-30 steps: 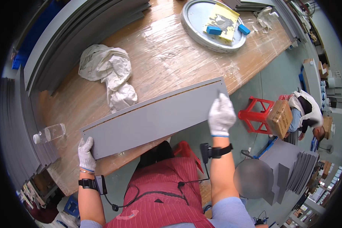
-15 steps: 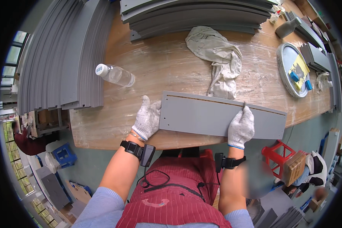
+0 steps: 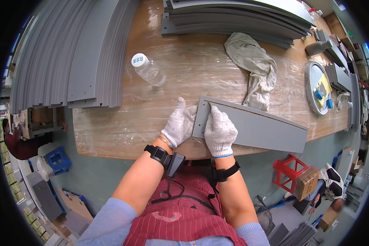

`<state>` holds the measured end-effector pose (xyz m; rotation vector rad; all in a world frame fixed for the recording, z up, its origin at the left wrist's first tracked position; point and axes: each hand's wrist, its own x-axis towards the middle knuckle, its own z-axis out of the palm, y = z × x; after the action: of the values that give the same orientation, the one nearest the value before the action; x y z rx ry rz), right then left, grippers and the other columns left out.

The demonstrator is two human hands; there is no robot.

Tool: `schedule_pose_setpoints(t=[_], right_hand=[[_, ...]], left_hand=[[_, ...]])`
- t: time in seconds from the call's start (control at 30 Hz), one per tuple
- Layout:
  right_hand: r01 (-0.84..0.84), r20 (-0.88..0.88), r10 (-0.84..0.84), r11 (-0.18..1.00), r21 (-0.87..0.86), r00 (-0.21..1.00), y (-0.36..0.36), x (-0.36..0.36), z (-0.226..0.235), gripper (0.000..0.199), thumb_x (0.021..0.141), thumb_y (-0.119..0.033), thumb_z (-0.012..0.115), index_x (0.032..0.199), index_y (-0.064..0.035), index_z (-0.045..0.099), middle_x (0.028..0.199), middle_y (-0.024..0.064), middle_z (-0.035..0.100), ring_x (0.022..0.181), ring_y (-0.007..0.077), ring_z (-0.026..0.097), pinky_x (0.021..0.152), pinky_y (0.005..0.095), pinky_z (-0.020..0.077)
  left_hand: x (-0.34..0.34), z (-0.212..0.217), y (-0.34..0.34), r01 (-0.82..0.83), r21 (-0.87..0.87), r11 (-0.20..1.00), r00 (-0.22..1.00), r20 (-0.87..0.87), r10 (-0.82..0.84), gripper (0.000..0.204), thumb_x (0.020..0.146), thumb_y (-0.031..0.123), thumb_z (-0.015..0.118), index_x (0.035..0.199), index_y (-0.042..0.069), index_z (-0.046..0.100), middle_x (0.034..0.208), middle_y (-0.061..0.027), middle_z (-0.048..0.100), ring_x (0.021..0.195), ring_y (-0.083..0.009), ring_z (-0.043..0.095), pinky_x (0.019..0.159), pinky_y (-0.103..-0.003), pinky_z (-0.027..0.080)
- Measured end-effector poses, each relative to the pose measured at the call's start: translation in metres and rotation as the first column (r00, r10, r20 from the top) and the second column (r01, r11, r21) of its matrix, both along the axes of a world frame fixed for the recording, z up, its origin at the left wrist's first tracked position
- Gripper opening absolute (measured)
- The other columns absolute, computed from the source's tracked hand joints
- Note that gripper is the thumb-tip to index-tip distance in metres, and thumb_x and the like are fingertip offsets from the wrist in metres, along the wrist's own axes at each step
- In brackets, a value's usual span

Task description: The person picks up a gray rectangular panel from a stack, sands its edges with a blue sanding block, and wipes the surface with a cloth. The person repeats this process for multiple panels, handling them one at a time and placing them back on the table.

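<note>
The right hand (image 3: 220, 132) is curled over the left end of a grey panel (image 3: 262, 127); whether it pinches anything is unclear. The left hand (image 3: 180, 125), loosely open, thumb raised, rests against that end. The panel lies right of centre on the tabletop (image 3: 110, 127), below a cloth (image 3: 261, 67). A bottle (image 3: 149, 70) stands upper left of centre.

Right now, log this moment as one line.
left hand: at left end of panel | right hand: over panel, same end | bottle, rag: on table
</note>
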<state>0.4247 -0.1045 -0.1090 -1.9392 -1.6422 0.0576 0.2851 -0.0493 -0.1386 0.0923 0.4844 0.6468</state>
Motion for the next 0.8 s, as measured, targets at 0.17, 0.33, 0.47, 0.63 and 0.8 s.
schedule_pose_setpoints(t=[0.17,0.33,0.47,0.63,0.8], right_hand=[[-0.039,-0.027,0.040,0.998,0.041,0.999,0.001,0.000,-0.001,0.027,0.081,-0.006,0.069,0.108,-0.0083,0.069,0.080,0.0105,0.066,0.068,0.0297,0.067,0.062,0.0390,0.0542],[-0.128,-0.041,0.127,0.992,-0.020,0.991,-0.003,-0.002,0.000,0.025,0.080,-0.002,0.069,0.105,-0.0063,0.070,0.082,0.0121,0.068,0.072,0.0310,0.068,0.064,0.0390,0.0547],[-0.238,-0.080,0.236,0.971,-0.020,0.968,-0.003,0.000,0.007,0.026,0.080,-0.002,0.070,0.105,-0.0070,0.070,0.081,0.0122,0.068,0.071,0.0313,0.068,0.064,0.0392,0.0545],[-0.039,-0.025,0.041,0.998,0.054,0.999,0.000,-0.007,-0.005,0.027,0.080,-0.005,0.069,0.107,-0.0096,0.069,0.077,0.0096,0.065,0.066,0.0294,0.066,0.060,0.0393,0.0530],[-0.197,-0.043,0.201,0.977,0.076,0.979,-0.002,-0.001,0.000,0.027,0.081,-0.007,0.069,0.107,-0.0102,0.069,0.074,0.0085,0.062,0.063,0.0286,0.064,0.056,0.0389,0.0518]], left_hand=[[0.000,-0.003,0.000,0.007,-0.009,1.000,1.000,0.018,-0.007,0.091,0.097,0.072,0.038,0.144,-0.005,0.044,0.142,-0.0200,0.054,0.131,-0.0310,0.053,0.113,-0.043,0.040],[0.000,-0.010,-0.001,-0.001,-0.037,0.999,1.000,-0.011,0.001,0.089,0.097,0.071,0.037,0.142,-0.006,0.045,0.140,-0.0204,0.055,0.129,-0.0313,0.054,0.112,-0.043,0.041],[0.001,-0.015,-0.001,-0.001,-0.008,1.000,1.000,0.010,0.001,0.089,0.097,0.071,0.035,0.138,-0.006,0.050,0.136,-0.0206,0.058,0.127,-0.0310,0.055,0.112,-0.042,0.041],[0.003,-0.012,0.000,-0.016,-0.076,0.997,1.000,-0.018,0.014,0.088,0.098,0.071,0.033,0.135,-0.006,0.052,0.133,-0.0200,0.060,0.126,-0.0304,0.056,0.112,-0.042,0.040],[-0.001,-0.012,0.000,0.006,-0.005,1.000,0.996,0.087,-0.006,0.088,0.097,0.071,0.037,0.137,-0.007,0.050,0.135,-0.0211,0.059,0.127,-0.0303,0.055,0.112,-0.042,0.040]])
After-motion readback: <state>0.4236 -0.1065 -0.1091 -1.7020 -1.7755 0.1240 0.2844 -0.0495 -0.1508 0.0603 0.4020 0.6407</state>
